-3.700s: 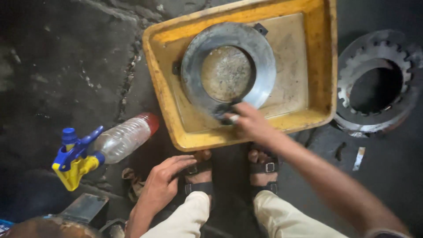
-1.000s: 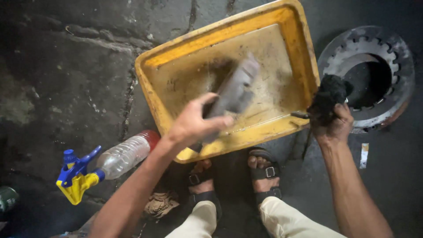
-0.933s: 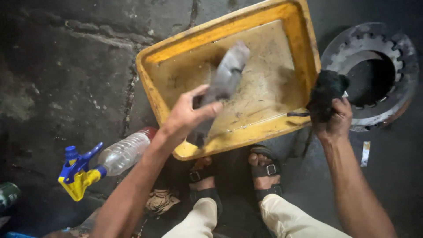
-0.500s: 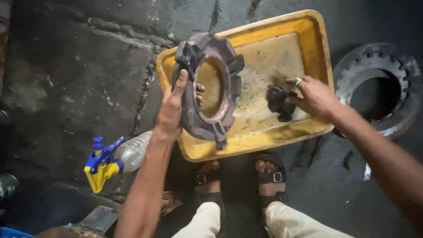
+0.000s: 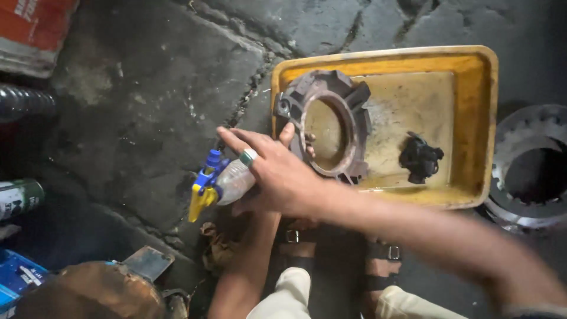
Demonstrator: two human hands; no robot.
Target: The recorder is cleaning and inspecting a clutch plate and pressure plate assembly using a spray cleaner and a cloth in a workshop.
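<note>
A rusty metal ring plate [image 5: 333, 127] stands tilted on the left side of the yellow tray [image 5: 472, 62]. My left hand [image 5: 289, 134] grips its near edge; only the fingertips show, since my right arm crosses over it. My right hand [image 5: 271, 171] reaches left with fingers spread, just above a clear spray bottle [image 5: 233, 182] with a blue and yellow trigger head lying on the ground. It holds nothing. A dark rag [image 5: 420, 159] lies in the tray, right of the ring plate.
A large toothed metal ring [image 5: 531, 171] lies right of the tray. At the left are a green can [image 5: 20, 198], a dark bottle [image 5: 23, 100] and a blue box [image 5: 18, 277]. A rusty round part [image 5: 88, 292] and a small metal plate [image 5: 147, 260] sit bottom left. My sandalled feet [image 5: 295, 239] are below the tray.
My right hand has left the dark rag in the tray and swung left across my body to the spray bottle. My left hand still props up the ring plate.
</note>
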